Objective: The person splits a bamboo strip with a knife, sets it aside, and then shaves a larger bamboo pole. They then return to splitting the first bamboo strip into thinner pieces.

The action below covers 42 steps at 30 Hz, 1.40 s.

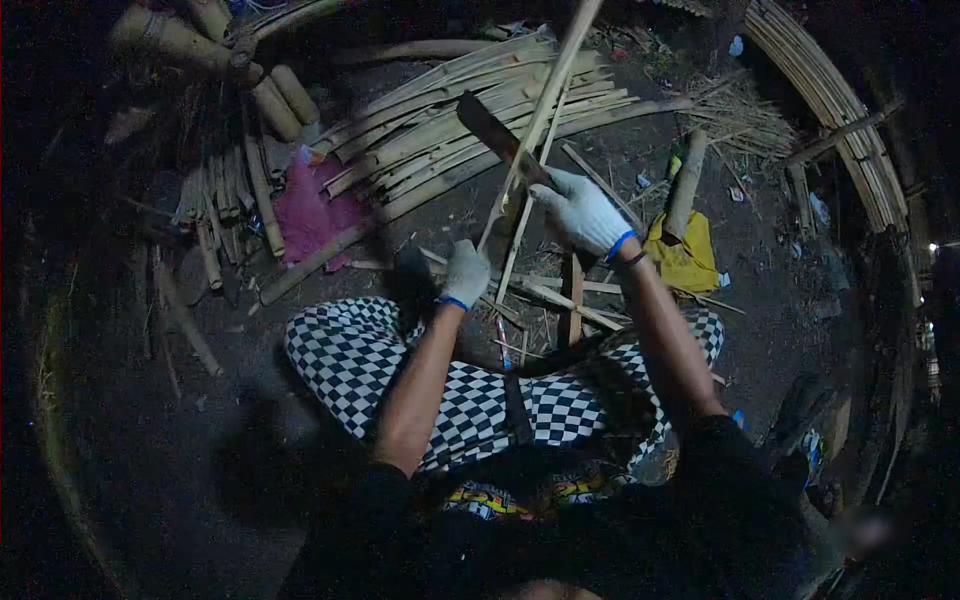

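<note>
In the head view my left hand [466, 275], in a white glove with a blue cuff, is closed round the lower end of a long bamboo strip [553, 85]. The strip slants up and to the right, past the top edge of the view. My right hand [585, 212], gloved the same way, grips a machete [490, 128]. Its dark, broad blade points up and left and crosses the strip, seemingly touching it. The machete's handle is hidden in my fist. Another thin strip [523, 225] runs behind the blade, between my hands.
A pile of split bamboo strips [450, 125] lies ahead. Cut bamboo pieces [225, 195] and a pink cloth or sack [315, 210] are at left. A yellow bag [685, 255] lies right, under a bamboo length [686, 185]. Bundled strips [830, 100] curve along the right.
</note>
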{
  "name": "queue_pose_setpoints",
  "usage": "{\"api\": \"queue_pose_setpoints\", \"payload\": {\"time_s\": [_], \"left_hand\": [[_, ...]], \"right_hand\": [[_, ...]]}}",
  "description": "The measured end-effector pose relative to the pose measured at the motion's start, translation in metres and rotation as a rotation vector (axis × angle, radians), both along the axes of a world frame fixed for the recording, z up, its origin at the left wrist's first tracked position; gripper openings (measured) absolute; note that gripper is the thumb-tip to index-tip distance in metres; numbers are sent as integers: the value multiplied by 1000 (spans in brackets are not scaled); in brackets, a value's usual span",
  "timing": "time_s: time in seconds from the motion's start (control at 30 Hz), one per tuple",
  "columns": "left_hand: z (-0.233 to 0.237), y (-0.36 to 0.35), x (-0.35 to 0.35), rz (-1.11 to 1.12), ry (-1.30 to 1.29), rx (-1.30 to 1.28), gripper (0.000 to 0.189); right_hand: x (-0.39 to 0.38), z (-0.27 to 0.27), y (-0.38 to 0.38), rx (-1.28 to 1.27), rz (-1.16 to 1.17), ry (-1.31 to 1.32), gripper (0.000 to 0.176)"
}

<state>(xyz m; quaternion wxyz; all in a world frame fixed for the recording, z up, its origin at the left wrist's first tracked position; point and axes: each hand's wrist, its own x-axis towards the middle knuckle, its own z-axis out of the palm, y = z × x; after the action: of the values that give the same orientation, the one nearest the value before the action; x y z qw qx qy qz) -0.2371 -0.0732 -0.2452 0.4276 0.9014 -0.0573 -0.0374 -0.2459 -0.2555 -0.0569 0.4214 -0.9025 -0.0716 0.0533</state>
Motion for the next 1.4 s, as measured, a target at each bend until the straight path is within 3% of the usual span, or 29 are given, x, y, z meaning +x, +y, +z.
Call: {"api": "queue_pose_setpoints", "payload": {"time_s": [0.03, 0.1, 0.17, 0.23, 0.27, 0.3, 0.33, 0.37, 0.4, 0.43, 0.47, 0.5, 0.57, 0.63, 0.67, 0.7, 0.77, 0.8, 0.87, 0.9, 0.97, 1.0, 1.1, 1.13, 1.23, 1.3, 1.37, 1.4], "left_hand": [[15, 0, 1, 3, -10, -11, 30], [52, 6, -4, 62, -198, -54, 25], [59, 13, -9, 79, -134, 42, 20], [71, 21, -13, -38, -134, -156, 20], [49, 24, -6, -11, -76, -1, 21], [26, 22, -3, -10, -78, -3, 21], [17, 21, -3, -24, -132, -6, 23], [20, 21, -6, -38, -184, -7, 25], [25, 8, -4, -3, 71, -493, 31], [28, -3, -6, -6, 69, -495, 31], [28, -9, -18, -52, 37, -374, 33], [27, -10, -26, -99, -1, -250, 36], [14, -3, -11, -149, -65, -120, 40], [-21, 13, 3, -218, 919, -1593, 40], [5, 15, 0, -344, 826, -1471, 35], [3, 11, -2, -346, 826, -1469, 35], [-18, 3, -8, -54, 219, -475, 30], [-2, 3, -15, -58, 222, -480, 30], [48, 5, -31, -75, 151, -138, 28], [15, 2, -25, -76, 157, -136, 28], [-69, -4, 0, -132, 213, -458, 31], [-46, -6, -8, -89, 38, -154, 34], [28, -11, -28, -39, 142, -205, 35], [-40, -11, -4, -225, 47, -148, 36], [-8, -10, -3, -126, 154, -157, 37], [-48, -8, 14, -116, 279, -55, 41], [-60, 7, 18, -363, -49, -441, 40], [-54, 3, 17, -29, 532, -1054, 35]], "right_hand": [[-1, -5, 1, -10, -47, -168, 30], [-15, 11, 10, -19, -122, -109, 36], [-29, 16, 18, 100, -209, -57, 38], [-36, 14, 20, 216, -171, -43, 35], [-38, 15, 19, 355, -178, 173, 32], [-39, 15, 19, 490, -181, 391, 29], [-37, -1, 12, 902, -130, 621, 26], [-41, -3, 20, 902, -128, 621, 26], [-45, -8, 34, 1049, -168, 605, 26], [-45, -13, 49, 1195, -211, 586, 26], [-21, -74, 56, 666, -450, 102, 25], [-14, -88, 67, 428, -479, -219, 25], [-18, -52, 67, 948, -468, 283, 27], [-13, -62, 36, 580, -165, 97, 28], [-9, -67, 30, 436, -54, -23, 29], [-8, -72, 25, 437, -55, -25, 29], [-17, -38, 27, 211, -81, 235, 42], [-22, -18, 28, 41, -81, 243, 49], [-20, -9, 24, 10, -92, 269, 52], [-17, -8, 22, -13, -101, 291, 55], [-7, -10, 15, -91, -71, 334, 56], [-4, -12, 12, -158, -50, 283, 56], [5, -8, 5, -282, 22, 141, 53], [8, -7, 5, -245, -7, 219, 52], [5, 12, 7, -198, -18, 260, 49], [1, 13, 6, -188, -12, 193, 47], [-9, 22, 10, -125, -11, 244, 44], [-11, 23, 11, -182, 21, 222, 41]]}}
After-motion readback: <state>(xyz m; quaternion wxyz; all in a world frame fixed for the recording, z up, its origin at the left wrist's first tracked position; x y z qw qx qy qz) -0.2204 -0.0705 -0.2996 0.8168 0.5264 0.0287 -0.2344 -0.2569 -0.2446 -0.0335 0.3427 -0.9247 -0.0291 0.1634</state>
